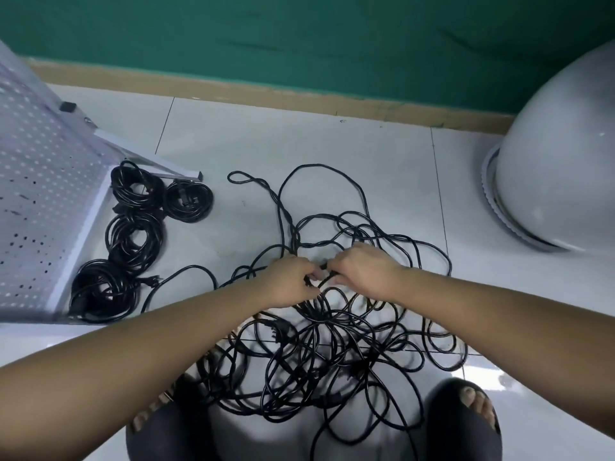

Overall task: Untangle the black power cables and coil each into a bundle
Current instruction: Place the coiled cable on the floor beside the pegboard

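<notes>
Both hands (291, 282) (364, 272) pinch the sprawling, knotted black cables (312, 316).

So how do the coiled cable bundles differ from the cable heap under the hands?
The four coiled black cable bundles lie in tight rings, untouched; the tangled black cable heap sprawls in loose crossing loops, pinched by the left hand and right hand. Both are black, on the white tiled floor.

Cable tangle (316, 354) partly behind right forearm (482, 304)

cables (314, 316): smooth plastic, faint sheen
floor tiles (299, 144): glossy, smooth
perforated panel (43, 181): matt painted metal
dome (559, 144): smooth plastic
</notes>
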`<state>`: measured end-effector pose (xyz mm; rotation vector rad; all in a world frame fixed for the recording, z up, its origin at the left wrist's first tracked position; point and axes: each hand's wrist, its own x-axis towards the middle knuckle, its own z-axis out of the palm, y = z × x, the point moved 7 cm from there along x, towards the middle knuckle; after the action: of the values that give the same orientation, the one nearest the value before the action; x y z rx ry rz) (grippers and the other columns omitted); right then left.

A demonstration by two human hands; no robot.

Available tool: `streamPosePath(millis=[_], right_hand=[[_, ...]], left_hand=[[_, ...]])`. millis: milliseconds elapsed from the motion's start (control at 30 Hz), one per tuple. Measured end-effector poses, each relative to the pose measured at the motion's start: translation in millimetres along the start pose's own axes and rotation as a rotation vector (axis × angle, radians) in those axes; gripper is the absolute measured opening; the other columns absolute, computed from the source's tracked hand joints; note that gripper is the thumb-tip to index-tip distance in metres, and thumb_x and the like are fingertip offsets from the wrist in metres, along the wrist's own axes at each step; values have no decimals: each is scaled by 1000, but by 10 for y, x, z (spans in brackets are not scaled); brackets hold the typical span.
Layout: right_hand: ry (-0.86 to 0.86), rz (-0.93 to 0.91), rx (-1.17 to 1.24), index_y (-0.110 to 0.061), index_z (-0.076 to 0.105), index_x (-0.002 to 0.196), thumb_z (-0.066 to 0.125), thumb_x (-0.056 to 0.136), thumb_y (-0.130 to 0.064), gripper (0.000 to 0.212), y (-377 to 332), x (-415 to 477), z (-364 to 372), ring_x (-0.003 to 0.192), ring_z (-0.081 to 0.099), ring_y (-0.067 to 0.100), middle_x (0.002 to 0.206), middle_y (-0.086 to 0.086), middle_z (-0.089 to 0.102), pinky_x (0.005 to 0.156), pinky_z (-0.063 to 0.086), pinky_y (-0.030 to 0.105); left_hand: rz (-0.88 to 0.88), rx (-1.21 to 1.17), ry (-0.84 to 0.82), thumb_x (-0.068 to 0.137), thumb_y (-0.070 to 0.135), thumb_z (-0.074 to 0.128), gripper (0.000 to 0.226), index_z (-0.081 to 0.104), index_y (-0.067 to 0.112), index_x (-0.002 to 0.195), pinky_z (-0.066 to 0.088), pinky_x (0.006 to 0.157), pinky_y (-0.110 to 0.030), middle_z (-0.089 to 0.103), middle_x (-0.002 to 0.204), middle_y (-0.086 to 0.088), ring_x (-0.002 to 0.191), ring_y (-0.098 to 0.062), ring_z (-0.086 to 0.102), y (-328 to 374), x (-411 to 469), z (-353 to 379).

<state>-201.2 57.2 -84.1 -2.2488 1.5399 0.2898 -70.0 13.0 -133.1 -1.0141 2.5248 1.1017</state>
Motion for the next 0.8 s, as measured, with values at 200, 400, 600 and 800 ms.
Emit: streamPosePath(millis=[200, 400, 600, 800], right_hand=[[47, 172, 384, -19, 69, 114, 71, 103, -28, 14, 79, -217, -242, 98, 69, 25, 102, 1, 73, 78, 49, 35], [82, 416, 593, -15, 61, 114, 68, 105, -19, 12, 85, -79, 235, 70, 61, 15, 82, -5, 63, 53, 39, 18], [64, 586, 859, -18, 66, 102, 67, 104, -13, 6, 107, 93, 615, 71, 67, 18, 94, 5, 72, 57, 51, 25], [-82, 600, 1101, -16, 72, 96, 62, 100, 5, 23, 61, 318, 797, 86, 63, 18, 98, 3, 71, 72, 53, 26]], left_hand=[[-134, -101, 271, 87, 20, 78, 31, 65, 25, 115, 54, 93, -36, 61, 120, 1, 105, -17, 61, 16, -363, -119], [-405, -460, 54, 103, 29, 62, 36, 66, 27, 139, 54, 60, -24, 70, 125, 3, 77, -17, 71, -113, -574, 482], [-622, -652, 117, 102, 19, 60, 41, 59, 21, 143, 59, 60, -31, 78, 100, -4, 81, -24, 78, -249, -518, 636], [-439, -181, 310, 99, 24, 62, 38, 52, 27, 135, 48, 58, -32, 65, 83, 3, 73, -21, 64, -270, -408, 266]])
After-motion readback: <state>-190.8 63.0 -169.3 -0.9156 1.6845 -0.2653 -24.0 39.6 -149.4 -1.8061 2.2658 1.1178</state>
